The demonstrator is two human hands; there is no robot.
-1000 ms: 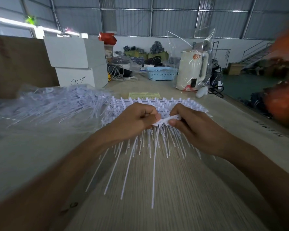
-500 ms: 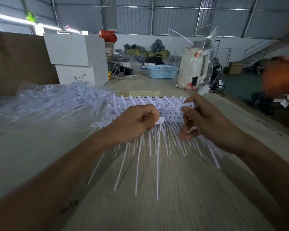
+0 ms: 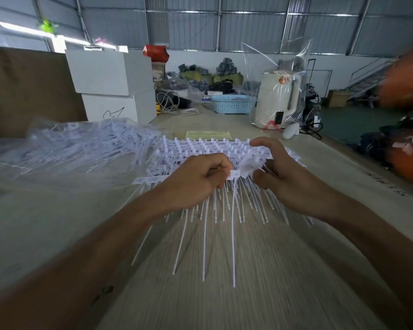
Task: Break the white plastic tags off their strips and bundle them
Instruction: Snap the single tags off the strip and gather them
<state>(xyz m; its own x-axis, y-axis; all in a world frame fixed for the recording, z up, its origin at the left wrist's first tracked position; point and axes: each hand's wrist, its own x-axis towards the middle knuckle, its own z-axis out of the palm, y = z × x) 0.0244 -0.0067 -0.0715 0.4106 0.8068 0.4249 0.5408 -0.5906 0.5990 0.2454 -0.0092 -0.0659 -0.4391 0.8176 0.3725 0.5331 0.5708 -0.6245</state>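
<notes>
Above the wooden table my left hand (image 3: 196,179) grips a bundle of white plastic tags (image 3: 233,225) by their flat heads, their long thin tails hanging down toward me. Just to its right, my right hand (image 3: 275,172) pinches another white tag (image 3: 249,166) between thumb and fingers, close to the bundle's heads. Behind both hands lies a stack of tag strips (image 3: 208,148) with rows of tag heads still joined.
A clear bag of loose white tags (image 3: 76,148) lies at the left. Farther back stand white boxes (image 3: 115,86), a blue basket (image 3: 231,103), a bagged white kettle (image 3: 277,98) and a yellow paper (image 3: 209,135). The table's right edge (image 3: 367,177) drops to the floor.
My right hand has come back down and left from the strips with a tag, closing in on the bundle in my left hand. The left hand has stayed nearly still.
</notes>
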